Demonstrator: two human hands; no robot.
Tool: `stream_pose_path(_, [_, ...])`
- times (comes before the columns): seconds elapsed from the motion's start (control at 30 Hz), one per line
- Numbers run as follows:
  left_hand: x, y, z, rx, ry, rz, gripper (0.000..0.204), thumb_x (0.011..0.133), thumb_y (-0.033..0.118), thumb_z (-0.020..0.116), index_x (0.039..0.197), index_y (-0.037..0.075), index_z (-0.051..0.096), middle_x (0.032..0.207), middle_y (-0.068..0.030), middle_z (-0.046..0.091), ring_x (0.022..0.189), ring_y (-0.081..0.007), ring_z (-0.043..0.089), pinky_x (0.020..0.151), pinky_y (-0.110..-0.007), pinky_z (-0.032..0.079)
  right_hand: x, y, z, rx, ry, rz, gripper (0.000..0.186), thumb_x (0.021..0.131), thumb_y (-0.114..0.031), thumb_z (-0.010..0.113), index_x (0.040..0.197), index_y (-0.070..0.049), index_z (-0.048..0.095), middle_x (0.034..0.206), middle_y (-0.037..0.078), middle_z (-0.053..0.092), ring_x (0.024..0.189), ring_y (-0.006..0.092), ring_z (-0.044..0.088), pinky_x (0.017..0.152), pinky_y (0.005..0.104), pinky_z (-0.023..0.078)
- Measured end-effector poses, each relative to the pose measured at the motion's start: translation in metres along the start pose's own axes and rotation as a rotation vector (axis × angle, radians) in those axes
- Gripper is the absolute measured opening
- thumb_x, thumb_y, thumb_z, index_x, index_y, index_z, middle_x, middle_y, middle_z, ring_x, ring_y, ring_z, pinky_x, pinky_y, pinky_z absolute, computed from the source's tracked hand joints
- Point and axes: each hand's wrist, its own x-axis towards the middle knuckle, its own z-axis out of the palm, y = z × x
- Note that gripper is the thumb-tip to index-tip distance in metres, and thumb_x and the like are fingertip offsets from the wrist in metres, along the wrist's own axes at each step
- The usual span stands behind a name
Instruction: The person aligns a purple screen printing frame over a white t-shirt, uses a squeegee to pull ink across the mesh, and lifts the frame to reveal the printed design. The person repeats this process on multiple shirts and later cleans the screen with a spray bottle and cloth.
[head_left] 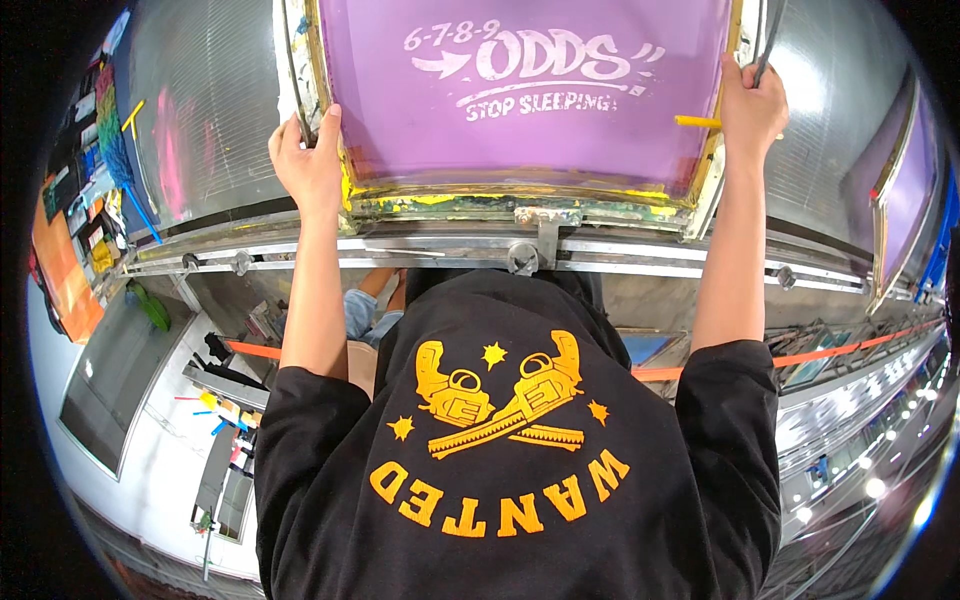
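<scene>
A screen-printing frame with purple mesh and pale lettering lies in front of me, its edges smeared with yellow and green ink. My left hand is closed on its left side, the thumb lying along the edge and a thin dark rod running up from the fingers. On the right side my right hand is closed too, with another dark rod beside its fingers. From under that hand a short yellow bar sticks out over the mesh. The fingers' undersides are hidden.
A metal rail with a bracket and knobs runs along the table's near edge. Another purple screen frame stands at the far right. Ribbed translucent sheets flank the frame. An orange strap and another person's leg show beyond the rail.
</scene>
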Motion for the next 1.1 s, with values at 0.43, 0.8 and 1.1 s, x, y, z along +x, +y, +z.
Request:
stream_pose_path(0.43, [0.082, 0.1, 0.052, -0.064, -0.038, 0.434, 0.045, 0.091, 0.035, 0.077, 0.125, 0.006, 0.07, 0.132, -0.0156, 0.058, 0.129, -0.0298, 0.051, 0.108, -0.042, 0.042, -0.003, -0.002, 0.028, -0.252, 0.013, -0.116, 0.03, 0.085, -0.021, 0.075, 0.069, -0.002, 0.058, 0.119, 0.023, 0.068, 0.112, 0.042, 0.061, 0.095, 0.0499, 0.048])
stream_pose_path(0.8, [0.134, 0.199, 0.146, -0.13, -0.354, 0.907, 0.052, 0.086, 0.039, 0.078, 0.13, 0.015, 0.068, 0.146, -0.0198, 0.053, 0.133, -0.04, 0.05, 0.112, -0.051, 0.038, -0.003, -0.025, 0.024, -0.309, 0.011, 0.019, 0.042, 0.086, -0.016, 0.078, 0.066, -0.005, 0.043, 0.126, 0.016, 0.067, 0.106, 0.0375, 0.062, 0.091, 0.0471, 0.049])
stream_pose_path(1.1, [0.159, 0.25, 0.187, 0.182, -0.511, 1.08, 0.093, 0.079, 0.085, 0.055, 0.155, 0.031, 0.046, 0.165, -0.0193, 0.029, 0.152, -0.0449, 0.022, 0.122, -0.065, 0.015, 0.0, -0.023, 0.023, -0.329, 0.002, 0.007, 0.044, 0.083, -0.007, 0.079, 0.064, -0.006, 0.04, 0.128, 0.016, 0.066, 0.093, 0.0351, 0.06, 0.083, 0.0431, 0.048])
